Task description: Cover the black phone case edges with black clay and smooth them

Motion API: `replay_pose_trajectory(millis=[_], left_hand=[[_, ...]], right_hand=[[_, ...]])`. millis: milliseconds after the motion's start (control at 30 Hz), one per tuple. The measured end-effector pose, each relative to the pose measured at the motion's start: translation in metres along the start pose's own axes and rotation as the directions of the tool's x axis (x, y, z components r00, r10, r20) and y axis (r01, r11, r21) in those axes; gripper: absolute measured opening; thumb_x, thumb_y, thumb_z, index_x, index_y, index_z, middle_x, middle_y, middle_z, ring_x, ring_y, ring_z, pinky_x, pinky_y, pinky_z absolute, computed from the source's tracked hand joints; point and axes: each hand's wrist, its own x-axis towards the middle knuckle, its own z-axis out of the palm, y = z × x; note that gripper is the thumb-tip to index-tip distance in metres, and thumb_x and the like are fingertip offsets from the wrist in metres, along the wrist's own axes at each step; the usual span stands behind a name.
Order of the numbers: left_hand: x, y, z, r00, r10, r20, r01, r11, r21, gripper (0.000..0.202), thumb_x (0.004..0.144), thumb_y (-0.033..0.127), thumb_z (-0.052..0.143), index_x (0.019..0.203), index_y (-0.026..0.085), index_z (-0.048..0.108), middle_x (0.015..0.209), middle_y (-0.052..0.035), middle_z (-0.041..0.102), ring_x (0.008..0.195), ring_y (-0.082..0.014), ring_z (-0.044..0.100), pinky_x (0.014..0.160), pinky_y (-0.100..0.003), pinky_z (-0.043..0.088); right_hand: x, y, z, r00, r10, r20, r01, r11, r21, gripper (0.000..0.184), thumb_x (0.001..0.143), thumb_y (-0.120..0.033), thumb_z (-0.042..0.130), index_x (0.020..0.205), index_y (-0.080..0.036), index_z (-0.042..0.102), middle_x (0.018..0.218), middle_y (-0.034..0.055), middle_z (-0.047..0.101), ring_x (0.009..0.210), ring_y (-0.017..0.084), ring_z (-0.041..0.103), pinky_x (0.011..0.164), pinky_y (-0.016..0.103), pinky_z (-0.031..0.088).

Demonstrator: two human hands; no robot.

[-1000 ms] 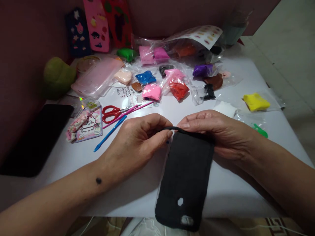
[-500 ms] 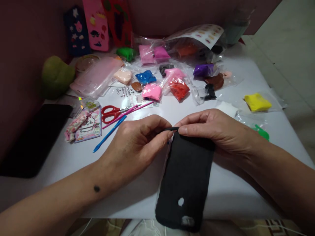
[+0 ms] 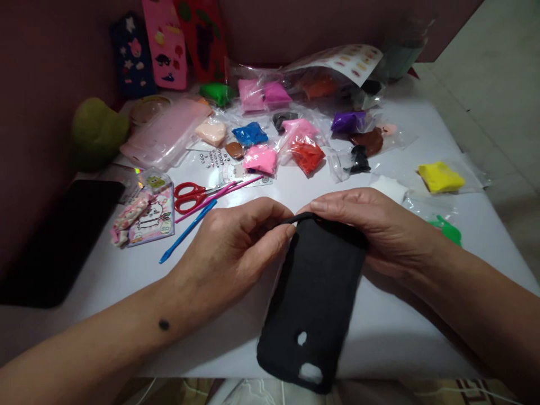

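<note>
A black phone case (image 3: 314, 298) lies lengthwise in front of me on the white table (image 3: 126, 270), its near end over the table's front edge. Two small holes show near that end. My left hand (image 3: 236, 247) pinches a thin black strip (image 3: 295, 218) at the case's far edge, fingers closed. My right hand (image 3: 371, 225) grips the far end of the case, fingers curled over its top corner. Both hands meet at that far edge.
Several bags of coloured clay lie behind the hands: yellow (image 3: 439, 175), red (image 3: 307, 153), blue (image 3: 250, 134), purple (image 3: 348, 120). Red scissors (image 3: 192, 194) and a blue tool (image 3: 188, 230) lie at left. A black phone (image 3: 59, 242) lies at far left. Decorated cases (image 3: 165, 42) lean on the wall.
The case's near end has swung slightly left. My right fingers have shifted up over the case's far edge while the left hand keeps pinching the strip.
</note>
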Motion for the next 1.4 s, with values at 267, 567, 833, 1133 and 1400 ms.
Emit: replay_pose_trajectory(millis=[267,567,833,1133,1400], left_hand=[[0.004,0.0,0.001,0.998,-0.056,0.006,0.056,0.993,-0.101,0.013,0.088,0.025,0.062,0.092,0.014,0.068,0.073,0.0019,0.067,0.066,-0.0095,0.058,0.057,-0.019,0.045],[0.004,-0.002,0.0,0.998,-0.05,-0.037,0.048,0.997,-0.053,0.014,0.089,0.029,0.063,0.09,0.016,0.068,0.071,0.0022,0.067,0.066,-0.0095,0.058,0.06,-0.019,0.045],[0.002,-0.001,-0.003,0.998,-0.057,-0.024,0.056,0.998,-0.016,0.015,0.088,0.029,0.062,0.09,0.016,0.069,0.069,0.0019,0.067,0.061,-0.0103,0.058,0.054,-0.02,0.043],[0.0,-0.004,-0.001,0.998,0.052,-0.034,-0.049,0.995,0.088,0.024,0.089,0.028,0.061,0.109,0.015,0.064,0.073,0.0014,0.07,0.058,-0.0102,0.06,0.052,-0.021,0.044],[0.0,-0.006,0.009,0.973,0.204,-0.109,-0.163,0.939,0.304,0.012,0.091,0.024,0.058,0.093,0.015,0.066,0.071,0.0015,0.072,0.059,-0.0089,0.063,0.056,-0.02,0.045]], right_hand=[[0.0,0.008,0.007,0.986,-0.112,-0.126,0.125,0.988,0.096,0.018,0.077,-0.022,0.073,0.065,-0.012,0.064,0.066,0.0015,0.054,0.06,0.009,0.048,0.056,0.021,0.04],[0.005,0.015,0.008,0.977,-0.186,-0.099,0.201,0.964,0.172,0.026,0.081,-0.024,0.07,0.061,-0.014,0.058,0.065,-0.0008,0.047,0.065,0.01,0.045,0.062,0.023,0.04],[-0.001,0.009,0.004,0.894,-0.436,-0.104,0.368,0.846,-0.386,0.011,0.082,-0.02,0.07,0.092,-0.022,0.071,0.068,-0.0039,0.056,0.061,0.009,0.049,0.055,0.021,0.037],[-0.002,0.017,0.009,0.798,-0.598,-0.077,0.435,0.66,-0.613,0.007,0.087,-0.018,0.065,0.083,-0.021,0.069,0.079,-0.0023,0.068,0.072,0.012,0.062,0.065,0.024,0.047],[-0.003,0.025,0.012,0.784,-0.62,-0.017,0.456,0.595,-0.662,0.006,0.09,-0.021,0.062,0.088,-0.02,0.068,0.087,0.0003,0.071,0.078,0.014,0.065,0.072,0.026,0.05]])
